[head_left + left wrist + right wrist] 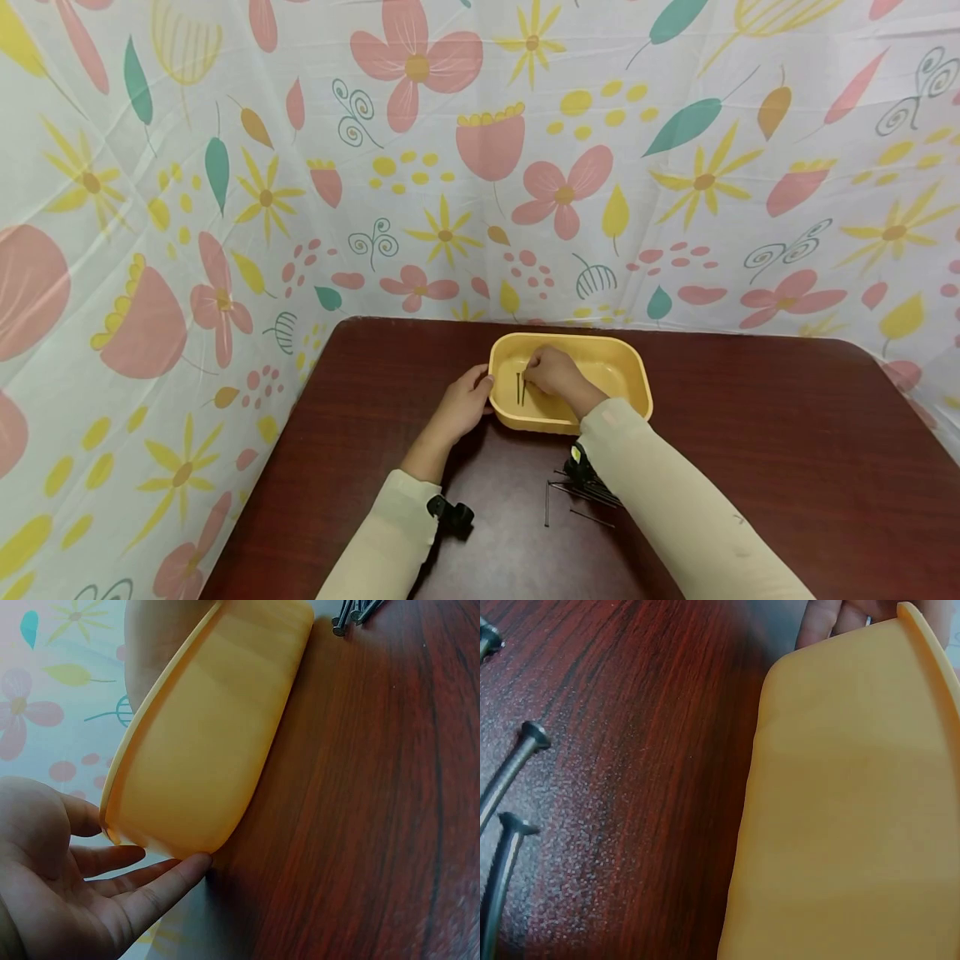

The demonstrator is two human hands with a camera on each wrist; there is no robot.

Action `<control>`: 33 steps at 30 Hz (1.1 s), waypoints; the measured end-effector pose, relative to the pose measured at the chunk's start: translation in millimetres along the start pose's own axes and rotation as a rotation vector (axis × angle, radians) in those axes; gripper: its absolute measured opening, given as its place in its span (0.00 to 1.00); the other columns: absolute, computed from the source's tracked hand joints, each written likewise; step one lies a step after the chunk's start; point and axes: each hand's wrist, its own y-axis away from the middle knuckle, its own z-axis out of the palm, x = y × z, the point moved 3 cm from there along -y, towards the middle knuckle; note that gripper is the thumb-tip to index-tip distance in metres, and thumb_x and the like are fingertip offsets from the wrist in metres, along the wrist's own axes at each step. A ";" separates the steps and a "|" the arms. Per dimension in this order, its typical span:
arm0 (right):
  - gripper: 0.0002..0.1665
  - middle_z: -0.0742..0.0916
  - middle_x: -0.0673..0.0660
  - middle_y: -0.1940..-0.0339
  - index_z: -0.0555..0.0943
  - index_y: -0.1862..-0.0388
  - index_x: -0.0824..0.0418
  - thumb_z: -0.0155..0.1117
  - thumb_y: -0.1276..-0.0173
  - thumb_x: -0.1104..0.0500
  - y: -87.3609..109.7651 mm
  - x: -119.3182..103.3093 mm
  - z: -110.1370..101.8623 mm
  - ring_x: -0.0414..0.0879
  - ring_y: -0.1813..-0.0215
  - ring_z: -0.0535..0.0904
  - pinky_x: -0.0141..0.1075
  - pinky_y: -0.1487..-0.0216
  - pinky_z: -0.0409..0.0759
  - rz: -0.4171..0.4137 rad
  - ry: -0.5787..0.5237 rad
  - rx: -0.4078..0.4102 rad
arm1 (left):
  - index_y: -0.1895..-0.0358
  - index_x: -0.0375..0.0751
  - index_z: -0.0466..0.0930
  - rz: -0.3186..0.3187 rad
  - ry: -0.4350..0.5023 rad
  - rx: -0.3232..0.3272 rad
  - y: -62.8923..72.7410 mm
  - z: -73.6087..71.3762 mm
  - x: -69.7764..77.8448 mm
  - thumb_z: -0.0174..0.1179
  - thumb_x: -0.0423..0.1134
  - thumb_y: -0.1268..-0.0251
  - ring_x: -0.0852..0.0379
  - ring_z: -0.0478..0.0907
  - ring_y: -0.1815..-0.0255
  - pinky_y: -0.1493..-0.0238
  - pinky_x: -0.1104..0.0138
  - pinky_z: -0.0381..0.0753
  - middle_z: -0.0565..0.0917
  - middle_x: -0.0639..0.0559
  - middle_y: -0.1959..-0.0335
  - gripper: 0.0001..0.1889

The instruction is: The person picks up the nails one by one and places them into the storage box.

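Observation:
A yellow plastic bin [607, 375] stands near the far edge of the dark table. Reaching inside its left half, my right hand [553, 373] pinches the upper end of a nail [523, 392] between thumb and fingers. Another nail [517, 388] lies beside it on the bin's floor. My left hand [461, 404] touches the outside of the bin's left end. In the left wrist view, its fingers [161, 896] stretch fairly straight along the end wall, one tip at the bottom edge. The right hand is hidden behind the bin wall in the right wrist view.
Several loose nails [591, 492] lie on the table [517, 558] in front of the bin, partly hidden under the right sleeve. Their heads show in the right wrist view, such as one nail head [534, 733]. A flowered curtain [450, 208] borders the far and left sides.

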 end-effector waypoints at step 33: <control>0.14 0.86 0.58 0.60 0.81 0.53 0.63 0.56 0.22 0.53 13.1 -4.3 -9.1 0.44 0.71 0.79 0.31 0.70 0.76 -0.016 -0.036 0.030 | 0.23 0.40 0.62 -0.008 0.008 0.001 -0.5 0.1 -0.9 0.42 0.47 0.16 0.44 0.84 0.43 0.49 0.59 0.89 0.75 0.36 0.31 0.27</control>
